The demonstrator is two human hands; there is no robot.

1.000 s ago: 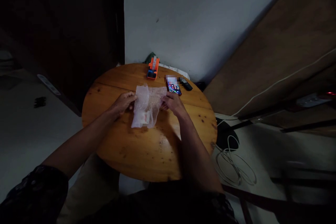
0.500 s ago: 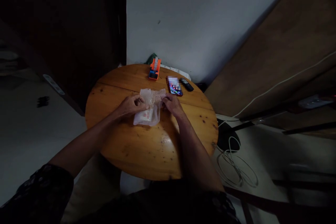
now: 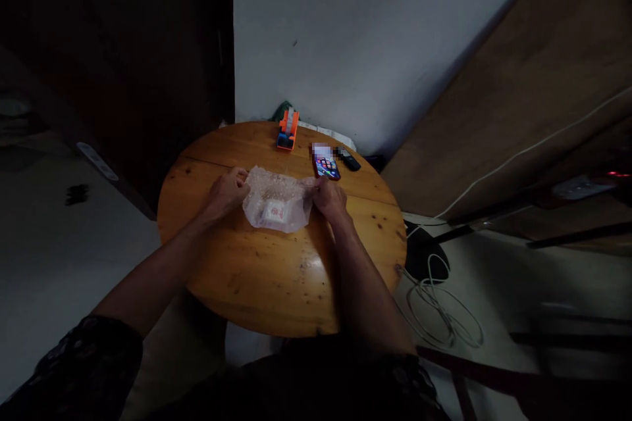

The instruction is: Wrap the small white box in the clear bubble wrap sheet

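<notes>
Lying flat between the two hands, the bubble wrap (image 3: pixel 279 200) sits on the table (image 3: pixel 276 276) a little toward its far edge, with a small white packet (image 3: pixel 274 212) showing through its middle. The left hand (image 3: pixel 226 191) is closed on the wrap's left edge, fingers curled and pinching it. The right hand (image 3: pixel 330 197) is closed the same way on the right edge, so the sheet spans the gap between them. Just beyond the right hand lies a lit phone (image 3: pixel 325 164), and an orange tape dispenser (image 3: pixel 287 130) stands at the table's far edge.
</notes>
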